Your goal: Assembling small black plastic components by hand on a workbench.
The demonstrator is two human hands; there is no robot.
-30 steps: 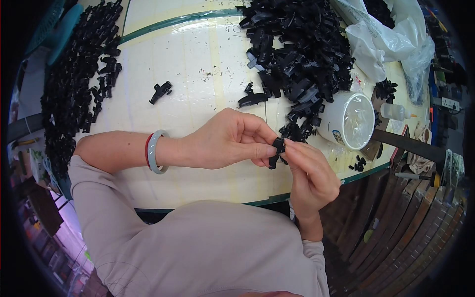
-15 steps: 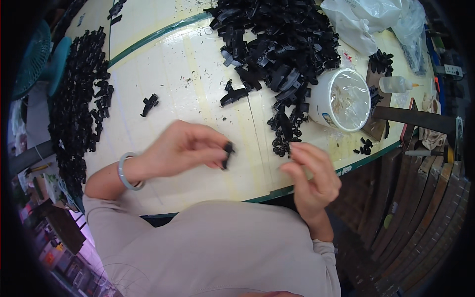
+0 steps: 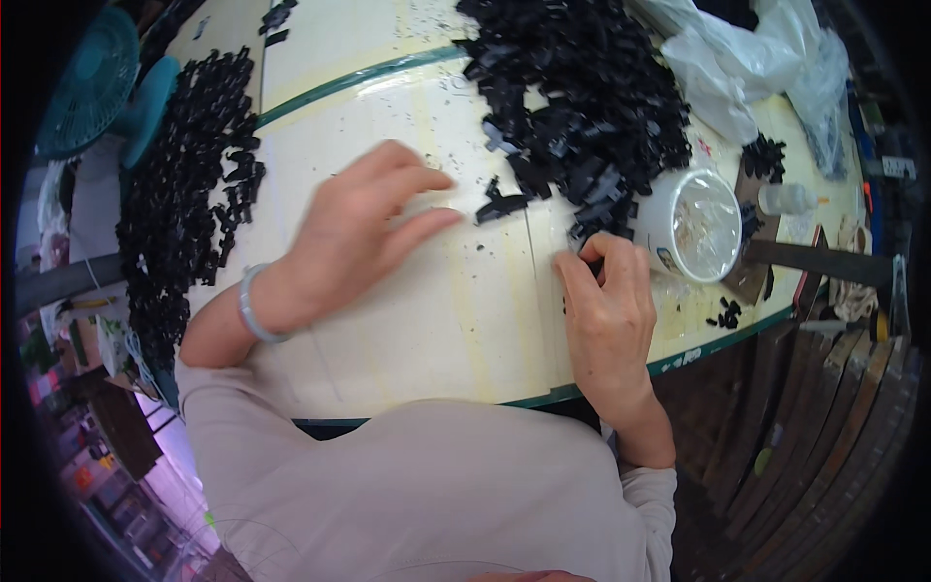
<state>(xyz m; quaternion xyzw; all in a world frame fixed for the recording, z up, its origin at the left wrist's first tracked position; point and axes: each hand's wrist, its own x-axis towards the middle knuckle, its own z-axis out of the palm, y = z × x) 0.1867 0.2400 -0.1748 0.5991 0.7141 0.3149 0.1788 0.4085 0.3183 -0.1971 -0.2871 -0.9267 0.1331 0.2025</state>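
My left hand (image 3: 354,228) hovers over the table (image 3: 407,330) with thumb and forefinger spread, nothing visible between them. To the right of its fingertips lies a single black plastic part (image 3: 501,206), curved with a small upright arm. My right hand (image 3: 609,306) is closed in a pinch at the near end of the large heap of black plastic parts (image 3: 582,107). Something dark shows among its fingers, but I cannot tell whether it is held or lies behind them. The small round black pieces there are mostly covered by this hand.
A white tub (image 3: 659,228) with clear plastic in it stands right of my right hand. Beyond are a small bottle (image 3: 787,199) and white plastic bags (image 3: 727,68). Rows of black parts (image 3: 184,165) cover the left side, beside a teal fan (image 3: 92,82).
My left hand has moved up and opened; the black part it held no longer shows. My right hand has moved up to the heap's near end. The whole view has shifted slightly.
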